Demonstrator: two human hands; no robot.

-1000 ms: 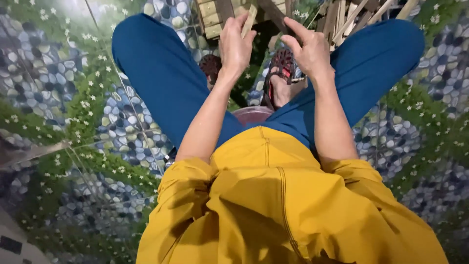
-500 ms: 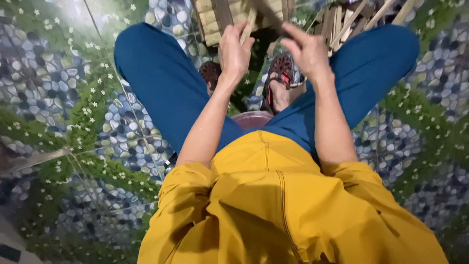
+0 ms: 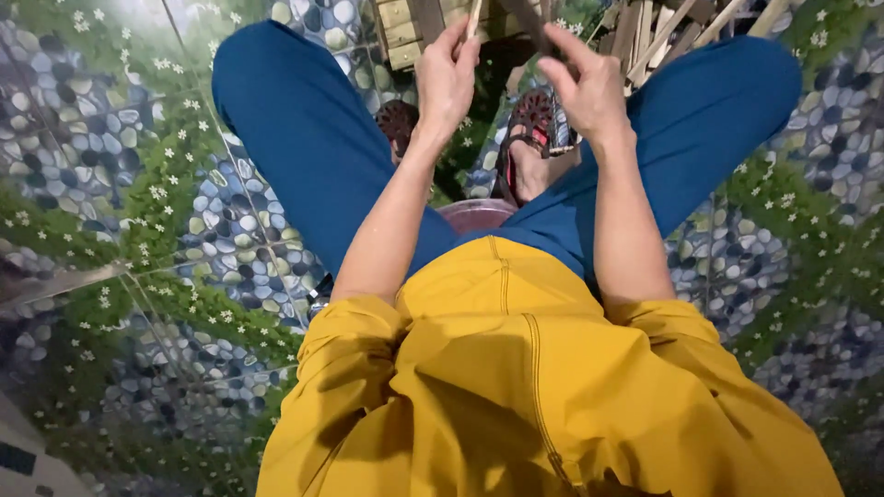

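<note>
I sit low with my knees spread, in blue trousers and a yellow shirt. My left hand is raised at the top middle, fingers pinched on a thin pale wooden stick that runs out of the top edge. My right hand is beside it, fingers closed on a dark wooden strip that also leaves the frame. Both hands hover above a small wooden slatted piece on the floor between my feet.
A pile of loose wooden sticks lies at the top right by my right knee. My sandalled feet rest on a floor printed with pebbles, grass and small white flowers. A dark red stool edge shows under me.
Both hands have risen slightly toward the top edge and closed in on the sticks; the camera view has shifted a little downward.
</note>
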